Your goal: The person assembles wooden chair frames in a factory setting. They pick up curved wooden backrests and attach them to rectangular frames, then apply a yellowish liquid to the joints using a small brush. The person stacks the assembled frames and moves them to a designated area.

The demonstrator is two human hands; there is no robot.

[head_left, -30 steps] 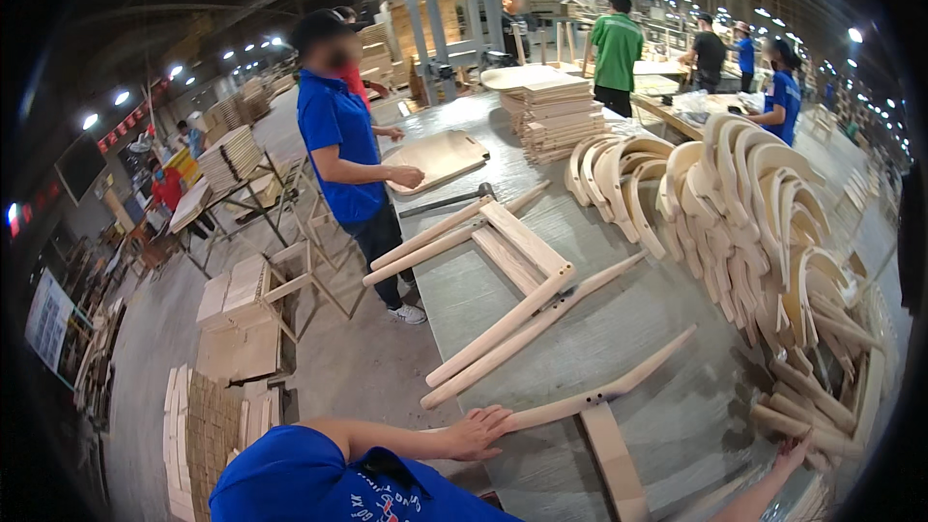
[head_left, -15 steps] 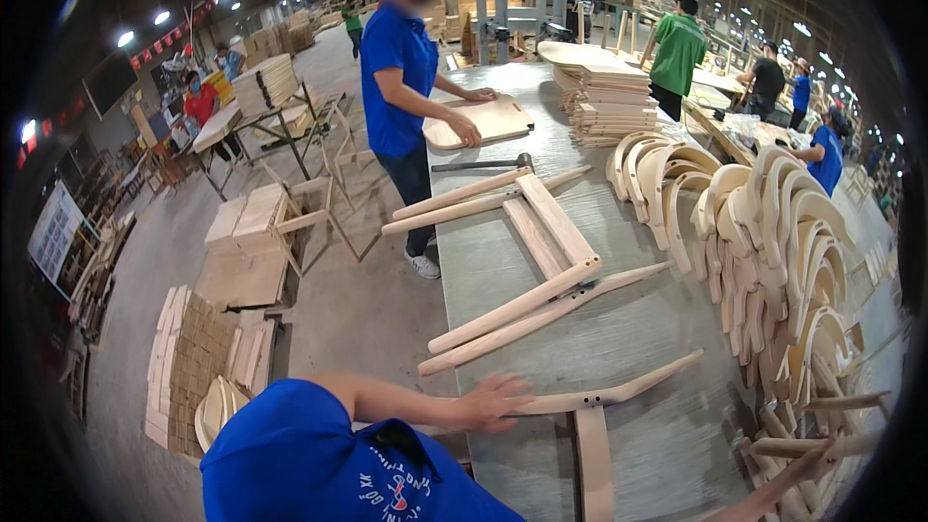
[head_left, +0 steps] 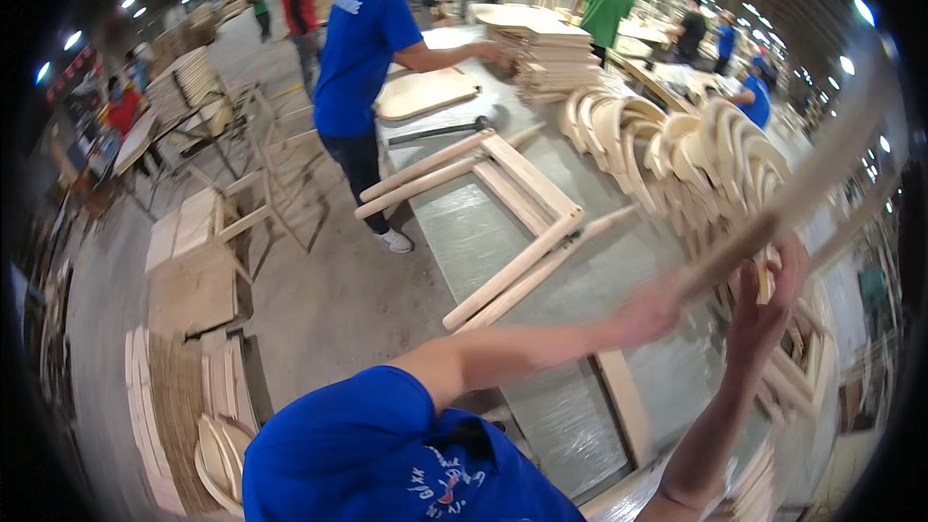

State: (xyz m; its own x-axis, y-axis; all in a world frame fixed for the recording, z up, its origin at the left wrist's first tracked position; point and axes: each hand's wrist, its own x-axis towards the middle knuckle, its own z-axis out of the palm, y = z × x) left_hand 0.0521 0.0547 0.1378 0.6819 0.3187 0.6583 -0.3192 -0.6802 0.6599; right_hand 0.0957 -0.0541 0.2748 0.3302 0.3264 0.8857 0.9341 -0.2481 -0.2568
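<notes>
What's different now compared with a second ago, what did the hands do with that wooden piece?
The long wooden piece, which lay flat on the table under the left hand, is now lifted and swung up to the right, blurred. The right hand has come up to grip it too. The wooden frame and the stack of curved parts stayed put.

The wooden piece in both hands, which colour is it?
Pale, unfinished wood, seen in the head view.

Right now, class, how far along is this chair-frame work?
Done: one joined frame lies on the bench. In hand: both hands, left hand and right hand, lift a long wooden piece. Left: many curved parts sit stacked, unused.
</notes>
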